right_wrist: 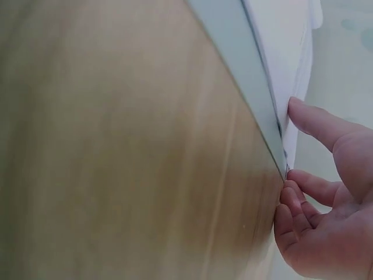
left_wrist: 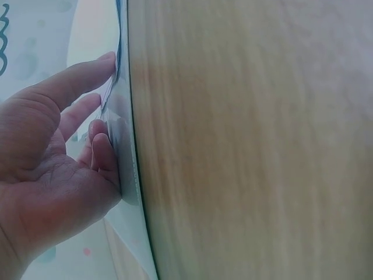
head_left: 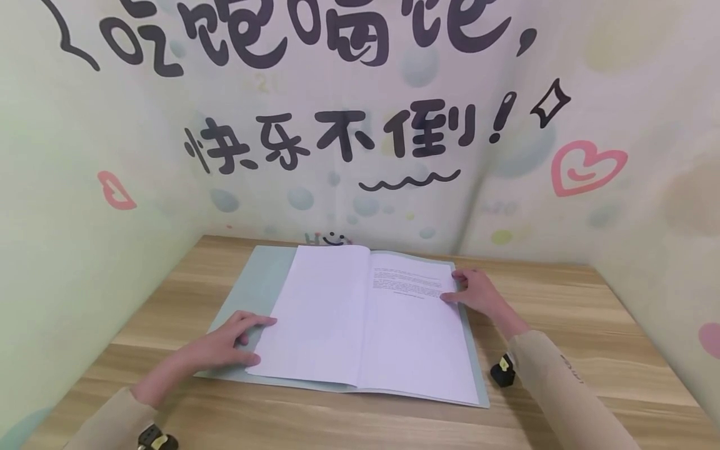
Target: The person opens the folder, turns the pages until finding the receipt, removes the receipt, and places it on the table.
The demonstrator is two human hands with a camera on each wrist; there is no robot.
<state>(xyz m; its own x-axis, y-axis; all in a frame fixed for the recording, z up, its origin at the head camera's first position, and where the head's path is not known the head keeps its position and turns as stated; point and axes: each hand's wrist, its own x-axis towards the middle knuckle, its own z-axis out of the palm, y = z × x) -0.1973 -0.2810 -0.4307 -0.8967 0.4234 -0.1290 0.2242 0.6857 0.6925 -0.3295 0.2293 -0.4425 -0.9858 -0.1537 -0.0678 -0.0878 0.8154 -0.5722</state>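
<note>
A book or folder with a pale blue cover [head_left: 247, 284] lies open on the wooden table. Its left white page [head_left: 320, 306] looks blank; the right page [head_left: 416, 344] carries a few printed lines near the top. My left hand [head_left: 227, 344] rests at the left page's outer edge, thumb and index finger apart on it and the other fingers bent over the cover [left_wrist: 125, 169]. At the right page's outer edge is my right hand [head_left: 478, 292], its thumb on the paper [right_wrist: 282, 52] and its index fingertip at the edge, with a gap between them.
The wooden table [head_left: 562, 312] runs back to a printed wall [head_left: 337, 206] with large black characters and pink hearts. Pale side walls stand left and right. A small black device [head_left: 502, 370] sits at the right sleeve, another [head_left: 159, 437] at the left one.
</note>
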